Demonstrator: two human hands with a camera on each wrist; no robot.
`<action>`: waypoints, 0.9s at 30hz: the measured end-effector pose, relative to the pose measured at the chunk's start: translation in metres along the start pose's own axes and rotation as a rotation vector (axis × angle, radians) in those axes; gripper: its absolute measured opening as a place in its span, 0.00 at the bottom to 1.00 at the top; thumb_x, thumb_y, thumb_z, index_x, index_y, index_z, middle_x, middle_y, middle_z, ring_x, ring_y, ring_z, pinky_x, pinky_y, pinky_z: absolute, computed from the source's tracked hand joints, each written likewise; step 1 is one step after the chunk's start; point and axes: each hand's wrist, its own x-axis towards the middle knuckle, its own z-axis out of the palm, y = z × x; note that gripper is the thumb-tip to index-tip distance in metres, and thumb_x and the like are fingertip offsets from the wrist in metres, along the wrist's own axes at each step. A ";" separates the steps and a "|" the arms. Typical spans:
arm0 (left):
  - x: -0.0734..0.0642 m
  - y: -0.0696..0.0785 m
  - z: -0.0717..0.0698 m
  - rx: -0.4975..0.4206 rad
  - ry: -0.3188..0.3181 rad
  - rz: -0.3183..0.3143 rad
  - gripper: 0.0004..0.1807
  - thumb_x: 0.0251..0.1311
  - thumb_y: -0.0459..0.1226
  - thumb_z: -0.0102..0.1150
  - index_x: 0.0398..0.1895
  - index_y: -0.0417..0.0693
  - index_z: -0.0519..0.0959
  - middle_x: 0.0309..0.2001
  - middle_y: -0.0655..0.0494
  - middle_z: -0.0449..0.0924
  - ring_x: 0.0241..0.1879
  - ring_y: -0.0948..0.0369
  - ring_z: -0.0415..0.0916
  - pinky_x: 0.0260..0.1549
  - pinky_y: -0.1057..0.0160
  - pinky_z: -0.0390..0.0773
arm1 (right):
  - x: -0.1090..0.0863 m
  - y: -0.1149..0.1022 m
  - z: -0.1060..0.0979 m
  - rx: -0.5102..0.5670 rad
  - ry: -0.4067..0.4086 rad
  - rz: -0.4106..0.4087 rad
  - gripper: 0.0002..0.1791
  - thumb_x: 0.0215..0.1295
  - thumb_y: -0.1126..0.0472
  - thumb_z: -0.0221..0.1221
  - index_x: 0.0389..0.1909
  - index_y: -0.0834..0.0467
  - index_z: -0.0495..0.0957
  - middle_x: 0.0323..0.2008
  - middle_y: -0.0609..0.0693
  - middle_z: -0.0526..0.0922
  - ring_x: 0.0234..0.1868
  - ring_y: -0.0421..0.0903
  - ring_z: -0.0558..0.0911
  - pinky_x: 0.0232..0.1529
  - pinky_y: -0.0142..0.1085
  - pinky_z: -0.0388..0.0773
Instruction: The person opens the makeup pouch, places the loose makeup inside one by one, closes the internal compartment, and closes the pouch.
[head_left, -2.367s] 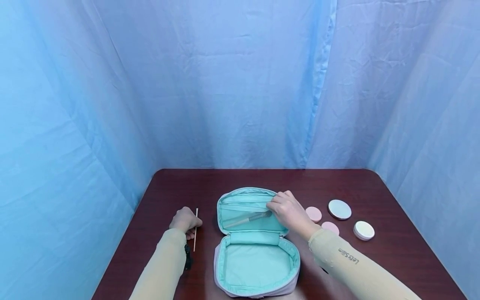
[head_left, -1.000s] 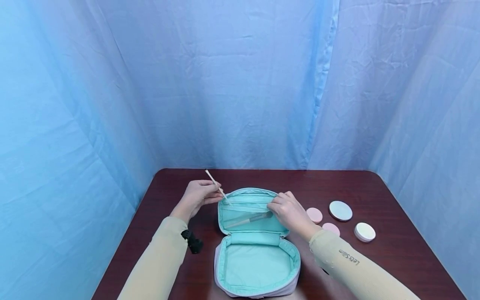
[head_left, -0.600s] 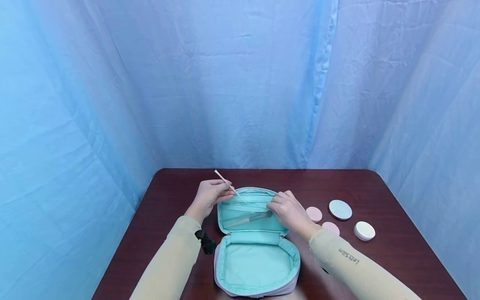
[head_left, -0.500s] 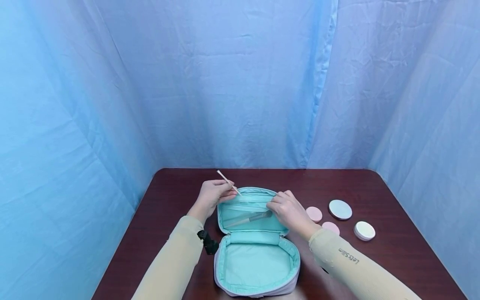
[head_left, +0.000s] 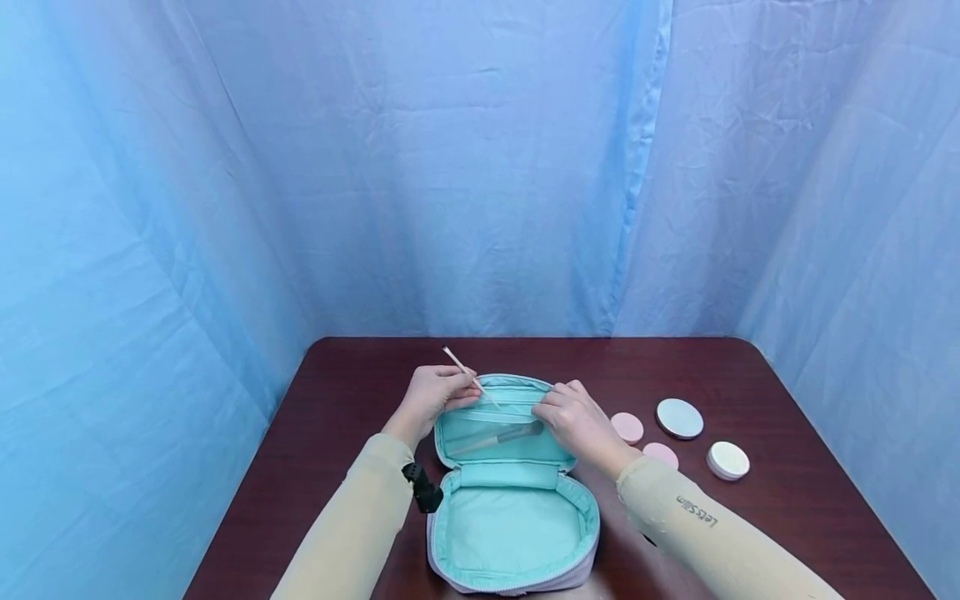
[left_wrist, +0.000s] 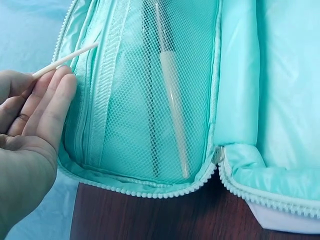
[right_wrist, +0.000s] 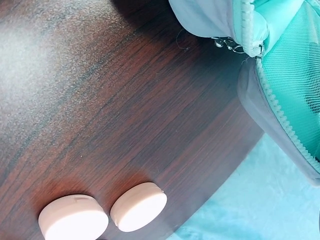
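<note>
An unzipped mint-lined makeup bag point(head_left: 517, 542) lies with its lid laid back. My left hand point(head_left: 437, 390) pinches a thin makeup brush point(head_left: 457, 361) between thumb and fingers, bristle end up and away. The bare handle end slants down to the lid's mesh pocket point(head_left: 480, 427), and in the left wrist view its tip overlaps the trim of the pocket's opening. Behind the mesh lies a thicker makeup brush point(left_wrist: 172, 107) with a pale handle. My right hand point(head_left: 573, 419) grips the right side of the pocket's edge with curled fingers; its fingertips are partly hidden.
Right of the bag, on the dark wooden table point(head_left: 360, 367), lie two pink round cases point(head_left: 627, 427), a flat white-topped round case point(head_left: 679, 418) and a thicker white round one point(head_left: 727, 461). Blue curtains point(head_left: 480, 183) surround the table's back and sides.
My left hand has lifted the thin brush off the table at left and carried it up and right to the lid. Lately it shifts slightly right and down. My right hand stays put.
</note>
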 end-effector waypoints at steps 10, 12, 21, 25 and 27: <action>-0.002 -0.002 -0.001 0.238 -0.036 0.039 0.12 0.69 0.34 0.62 0.50 0.37 0.86 0.42 0.38 0.88 0.44 0.49 0.88 0.48 0.54 0.87 | -0.001 0.000 0.001 -0.003 -0.009 0.007 0.07 0.56 0.70 0.72 0.33 0.56 0.90 0.30 0.46 0.86 0.35 0.46 0.81 0.34 0.39 0.74; -0.002 -0.001 -0.001 0.287 -0.041 0.044 0.12 0.70 0.35 0.62 0.50 0.37 0.87 0.40 0.39 0.88 0.43 0.49 0.88 0.48 0.54 0.87 | -0.001 0.000 0.001 -0.001 -0.010 0.005 0.08 0.55 0.71 0.73 0.33 0.56 0.90 0.30 0.46 0.86 0.35 0.46 0.81 0.34 0.39 0.74; -0.001 0.000 -0.003 0.615 -0.032 0.120 0.10 0.69 0.35 0.62 0.47 0.41 0.89 0.36 0.48 0.88 0.36 0.56 0.86 0.40 0.56 0.88 | -0.001 -0.001 0.001 0.003 -0.025 0.006 0.08 0.55 0.71 0.73 0.34 0.56 0.90 0.29 0.46 0.86 0.35 0.45 0.81 0.34 0.38 0.73; 0.000 -0.002 -0.003 0.773 -0.049 0.170 0.10 0.68 0.35 0.62 0.45 0.44 0.90 0.40 0.51 0.88 0.32 0.60 0.81 0.33 0.61 0.83 | -0.001 -0.001 0.002 0.006 -0.024 0.002 0.07 0.56 0.71 0.72 0.34 0.57 0.90 0.29 0.46 0.86 0.35 0.45 0.81 0.34 0.38 0.73; 0.001 -0.003 -0.002 0.836 -0.064 0.197 0.10 0.68 0.36 0.62 0.45 0.46 0.90 0.42 0.52 0.88 0.32 0.61 0.78 0.31 0.63 0.79 | -0.001 -0.001 0.002 0.008 -0.026 0.002 0.07 0.57 0.71 0.72 0.34 0.57 0.90 0.30 0.46 0.86 0.35 0.46 0.81 0.34 0.39 0.74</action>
